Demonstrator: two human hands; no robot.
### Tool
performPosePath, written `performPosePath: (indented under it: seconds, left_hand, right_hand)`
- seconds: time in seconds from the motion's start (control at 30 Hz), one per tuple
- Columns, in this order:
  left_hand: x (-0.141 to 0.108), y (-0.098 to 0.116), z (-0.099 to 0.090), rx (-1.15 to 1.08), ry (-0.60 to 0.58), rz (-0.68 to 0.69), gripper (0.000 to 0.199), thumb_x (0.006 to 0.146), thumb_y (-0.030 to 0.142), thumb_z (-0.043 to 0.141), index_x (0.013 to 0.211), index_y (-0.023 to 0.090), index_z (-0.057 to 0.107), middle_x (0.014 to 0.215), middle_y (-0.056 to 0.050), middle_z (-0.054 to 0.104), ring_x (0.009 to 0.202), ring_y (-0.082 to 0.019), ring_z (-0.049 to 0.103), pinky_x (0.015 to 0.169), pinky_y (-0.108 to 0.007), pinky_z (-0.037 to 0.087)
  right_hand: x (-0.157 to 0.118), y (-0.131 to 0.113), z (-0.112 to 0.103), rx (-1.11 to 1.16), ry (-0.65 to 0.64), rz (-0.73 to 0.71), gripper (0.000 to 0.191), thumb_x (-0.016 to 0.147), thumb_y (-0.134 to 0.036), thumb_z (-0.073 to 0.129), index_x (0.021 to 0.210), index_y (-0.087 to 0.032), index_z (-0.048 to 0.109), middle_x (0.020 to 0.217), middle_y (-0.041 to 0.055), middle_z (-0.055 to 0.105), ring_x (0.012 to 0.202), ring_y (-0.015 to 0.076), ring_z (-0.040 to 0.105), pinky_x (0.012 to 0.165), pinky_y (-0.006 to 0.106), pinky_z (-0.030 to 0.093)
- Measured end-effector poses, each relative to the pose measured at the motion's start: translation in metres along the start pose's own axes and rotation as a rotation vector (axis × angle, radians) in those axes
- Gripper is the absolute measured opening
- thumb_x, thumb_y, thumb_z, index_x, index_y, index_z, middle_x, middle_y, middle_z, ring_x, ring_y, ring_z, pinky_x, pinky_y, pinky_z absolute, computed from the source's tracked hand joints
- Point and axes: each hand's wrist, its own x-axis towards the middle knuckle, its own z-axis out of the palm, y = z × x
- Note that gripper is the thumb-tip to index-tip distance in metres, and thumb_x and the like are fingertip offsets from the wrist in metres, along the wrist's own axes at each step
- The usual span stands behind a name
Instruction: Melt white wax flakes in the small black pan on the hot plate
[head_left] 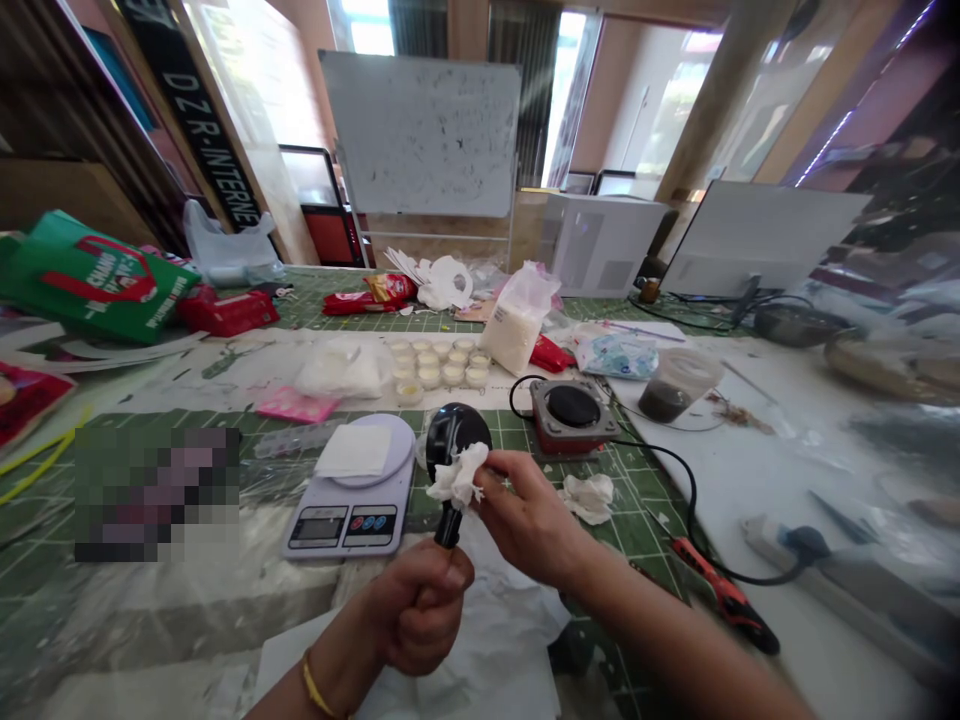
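Note:
My left hand (424, 607) is closed round the handle of a small black pan (455, 425), which is raised with its round, shiny part upward. In the fingers of my right hand (529, 515) is a crumpled white tissue (459, 478), pressed against the pan where the bowl meets the handle. Just left of the pan lies a white digital kitchen scale (347, 500) with a folded white tissue (352, 450) on its round plate. White paper (491, 620) spreads under my hands. Another crumpled tissue (589, 497) rests on the green cutting mat to the right.
Behind the pan stand several small cups of pale wax-like stuff (441, 362) and a bag of white granules (515, 325). A small electric hot plate (574, 412) trails its black cable rightward. A red-and-black tool (726, 595) and a power strip (862, 590) lie right.

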Motion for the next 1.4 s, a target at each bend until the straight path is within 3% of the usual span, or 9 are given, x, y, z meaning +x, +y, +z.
performPosePath:
  seconds: [0.2,0.33,0.5,0.63,0.83,1.0,1.07,1.23,1.4]
  left_hand:
    - [0.0,-0.003,0.002,0.057,0.056,-0.043,0.034,0.069,0.025,0.05,0.045,0.019,0.028,0.028,0.01,0.011,0.02,-0.002,0.004,0.016,-0.012,0.013]
    - [-0.002,0.0,0.001,0.07,0.049,-0.008,0.034,0.071,0.025,0.048,0.046,0.019,0.026,0.029,0.009,0.012,0.021,-0.002,0.004,0.016,-0.012,0.014]
    - [-0.001,0.002,0.003,0.075,0.059,-0.035,0.037,0.075,0.027,0.045,0.046,0.019,0.023,0.03,0.009,0.014,0.022,-0.002,0.004,0.017,-0.012,0.013]
    - [0.001,0.002,0.004,0.096,0.105,-0.049,0.037,0.077,0.025,0.043,0.046,0.018,0.026,0.03,0.007,0.021,0.023,-0.003,0.01,0.018,-0.011,0.014]
    - [0.004,0.001,0.0,0.174,0.13,-0.127,0.036,0.075,0.023,0.046,0.045,0.017,0.028,0.029,0.007,0.026,0.023,-0.003,0.013,0.019,-0.012,0.016]
    - [0.007,0.0,-0.001,0.228,0.188,-0.143,0.039,0.075,0.025,0.046,0.042,0.018,0.027,0.028,0.006,0.026,0.022,-0.004,0.015,0.018,-0.013,0.013]
    - [0.009,0.0,-0.001,0.278,0.228,-0.146,0.039,0.073,0.026,0.048,0.04,0.019,0.028,0.027,0.006,0.026,0.021,-0.004,0.015,0.018,-0.014,0.012]
    - [0.01,-0.003,0.001,0.456,0.371,-0.169,0.032,0.071,0.027,0.051,0.044,0.019,0.034,0.026,0.006,0.03,0.02,-0.005,0.018,0.017,-0.016,0.014]
    - [0.008,-0.003,0.002,0.487,0.368,-0.147,0.03,0.069,0.028,0.055,0.049,0.019,0.034,0.027,0.008,0.031,0.02,-0.005,0.017,0.018,-0.016,0.015]
  right_hand:
    - [0.023,0.015,0.0,0.063,0.221,0.146,0.023,0.084,-0.02,0.046,0.103,-0.018,0.059,0.101,0.0119,0.051,0.091,0.0186,0.052,0.08,0.034,0.046]
    - [0.007,0.005,0.013,0.117,0.107,0.169,0.024,0.084,-0.02,0.046,0.106,-0.018,0.058,0.1,0.0115,0.053,0.091,0.0184,0.052,0.079,0.032,0.046]
    - [-0.01,-0.006,0.02,0.257,0.044,0.304,0.026,0.085,-0.027,0.048,0.11,-0.022,0.056,0.096,0.0056,0.058,0.087,0.0162,0.054,0.079,0.03,0.046]
    - [0.01,0.0,0.012,0.249,0.028,0.301,0.027,0.084,-0.031,0.049,0.108,-0.024,0.059,0.085,0.0035,0.056,0.075,0.0148,0.054,0.07,0.029,0.047]
    - [0.034,0.008,-0.003,0.179,0.046,0.15,0.029,0.085,-0.024,0.046,0.111,-0.023,0.06,0.09,0.0066,0.049,0.079,0.0146,0.051,0.073,0.03,0.046]
    - [0.007,-0.01,0.006,0.163,-0.051,0.349,0.028,0.085,-0.032,0.048,0.109,-0.022,0.058,0.089,0.0055,0.056,0.078,0.0162,0.053,0.071,0.029,0.046]
    - [0.003,-0.01,0.007,0.145,-0.051,0.355,0.028,0.084,-0.033,0.048,0.108,-0.023,0.058,0.089,0.0052,0.056,0.079,0.0167,0.053,0.071,0.03,0.045]
    - [0.027,0.018,-0.007,0.147,0.007,0.234,0.029,0.084,-0.026,0.047,0.108,-0.022,0.062,0.089,0.0066,0.051,0.079,0.0153,0.051,0.073,0.03,0.044]
    - [0.033,0.047,-0.009,0.294,-0.016,0.47,0.025,0.081,-0.034,0.051,0.096,-0.02,0.067,0.083,0.0039,0.052,0.076,0.0148,0.052,0.073,0.03,0.042]
